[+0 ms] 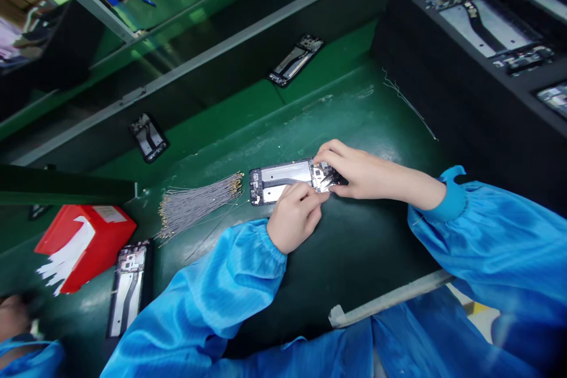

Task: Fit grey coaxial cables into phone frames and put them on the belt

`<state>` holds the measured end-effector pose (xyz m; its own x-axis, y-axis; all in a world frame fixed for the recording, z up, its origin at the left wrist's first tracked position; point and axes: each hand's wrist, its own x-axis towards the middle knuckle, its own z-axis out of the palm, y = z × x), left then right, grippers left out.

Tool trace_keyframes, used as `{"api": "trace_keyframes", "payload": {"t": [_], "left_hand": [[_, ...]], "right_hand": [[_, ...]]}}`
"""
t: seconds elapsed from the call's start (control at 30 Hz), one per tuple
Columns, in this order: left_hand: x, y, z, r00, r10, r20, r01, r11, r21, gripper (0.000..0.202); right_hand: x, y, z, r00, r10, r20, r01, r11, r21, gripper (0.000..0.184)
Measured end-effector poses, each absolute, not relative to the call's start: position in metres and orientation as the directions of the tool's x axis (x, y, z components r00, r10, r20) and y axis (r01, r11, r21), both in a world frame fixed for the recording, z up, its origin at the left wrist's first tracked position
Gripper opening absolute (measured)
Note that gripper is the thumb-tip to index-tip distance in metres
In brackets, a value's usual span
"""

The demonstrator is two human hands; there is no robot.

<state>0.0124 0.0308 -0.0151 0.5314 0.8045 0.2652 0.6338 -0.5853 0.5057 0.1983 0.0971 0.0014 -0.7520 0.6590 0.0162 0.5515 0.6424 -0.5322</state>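
An opened phone frame (278, 179) lies flat on the green bench in front of me. My left hand (296, 217) rests on its near edge, fingers curled and pressed against the frame. My right hand (361, 172) covers the frame's right end, fingers pinched together over the circuit area. Whatever small part the fingertips hold is hidden. Both arms wear blue sleeves. A bundle of thin grey wires (197, 203) with gold tips lies just left of the frame.
Another phone frame (128, 285) lies near left beside a red box (84, 243). Two more frames (149, 137) (296, 59) sit on the dark belt behind. A black foam tray (482, 65) with several frames stands at right. Another person's blue sleeve (26, 354) shows bottom left.
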Motion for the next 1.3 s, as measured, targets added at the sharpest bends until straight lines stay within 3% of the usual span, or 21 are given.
{"api": "trace_keyframes", "payload": {"t": [0.2,0.37,0.6,0.87,1.3], "left_hand": [[0.014,0.03,-0.015,0.572,0.786,0.236,0.677,-0.615,0.404,0.025],[0.008,0.036,-0.012,0.631,0.732,0.255,0.671,-0.681,0.294,0.024],[-0.02,0.05,-0.014,0.708,0.661,0.249,0.542,-0.734,0.409,0.029],[-0.02,0.05,-0.019,0.688,0.671,0.277,0.547,-0.73,0.409,0.03],[-0.02,0.05,-0.019,0.688,0.652,0.318,0.532,-0.752,0.389,0.027]], "right_hand": [[0.191,0.097,0.005,-0.756,0.655,-0.019,0.597,0.677,-0.431,0.044],[0.19,0.098,0.007,-0.763,0.645,-0.034,0.593,0.679,-0.432,0.042],[0.195,0.099,0.006,-0.767,0.641,-0.027,0.569,0.66,-0.491,0.039],[0.197,0.105,0.001,-0.764,0.645,-0.029,0.57,0.653,-0.499,0.037],[0.18,0.108,0.02,-0.728,0.648,-0.226,0.684,0.656,-0.32,0.039]]}}
